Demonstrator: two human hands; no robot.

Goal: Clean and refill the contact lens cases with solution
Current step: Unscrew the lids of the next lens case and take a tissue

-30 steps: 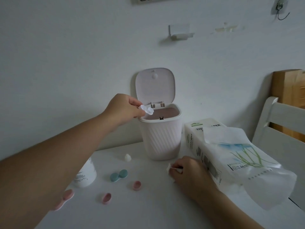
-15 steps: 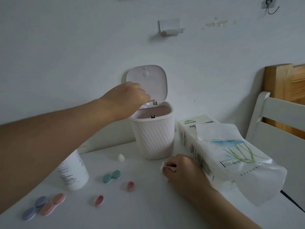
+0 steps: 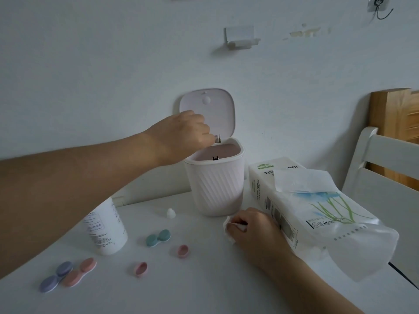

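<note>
Two hands are in view over a white table. Largest item: the tissue pack at right, one sheet standing out of its opening. Next, the small ribbed bin near the wall, lid tipped upright. The solution bottle stands at left, partly behind the left forearm, with its small white cap lying apart, between bottle and bin.

The left hand reaches over the bin's near rim, fingers curled downward above the opening. Whether they hold anything cannot be told; the fingertips are turned away from the camera. The right hand rests on the table just beside the tissue pack, fingers curled round a crumpled white tissue.

Lens cases: a teal case lies closed at centre; a purple case and a salmon case lie touching at the near left. Two loose pink caps lie open-side up, well apart from each other.

Assessment: the step in hand appears to be disposal into the bin. To do it well, release should occur squarely over the opening, clear of the lid hinge, and the left forearm should lift on withdrawal so as not to tip the uncapped bottle below it.
</note>
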